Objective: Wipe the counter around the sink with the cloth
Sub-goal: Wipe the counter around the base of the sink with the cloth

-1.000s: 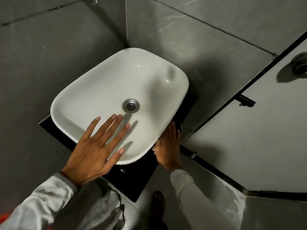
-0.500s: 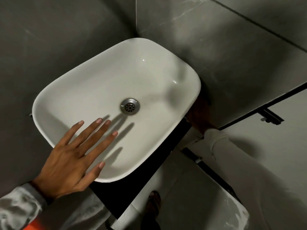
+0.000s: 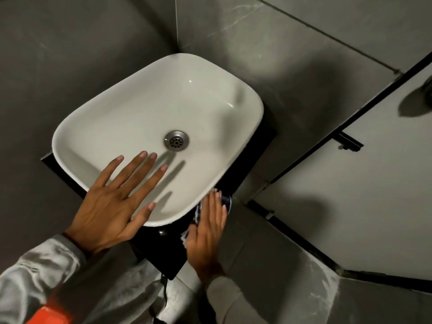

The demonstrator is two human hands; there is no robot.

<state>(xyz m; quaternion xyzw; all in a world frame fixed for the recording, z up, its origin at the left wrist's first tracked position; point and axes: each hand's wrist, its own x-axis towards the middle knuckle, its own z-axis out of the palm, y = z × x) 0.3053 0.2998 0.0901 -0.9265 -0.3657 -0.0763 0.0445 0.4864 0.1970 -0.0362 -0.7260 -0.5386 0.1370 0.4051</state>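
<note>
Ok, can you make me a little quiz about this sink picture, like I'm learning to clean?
1. True or false: the left hand has straight, spread fingers over the sink.
2. Where is the cloth? A: in the sink bowl. B: under the right hand on the black counter. C: hanging on the wall.
3. Fill in: the round metal part at the sink's bottom is the ____.
Key: 1 true; 2 B; 3 drain.

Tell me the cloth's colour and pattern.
The cloth is dark blue with white lines, mostly hidden under the right hand; head view.
</note>
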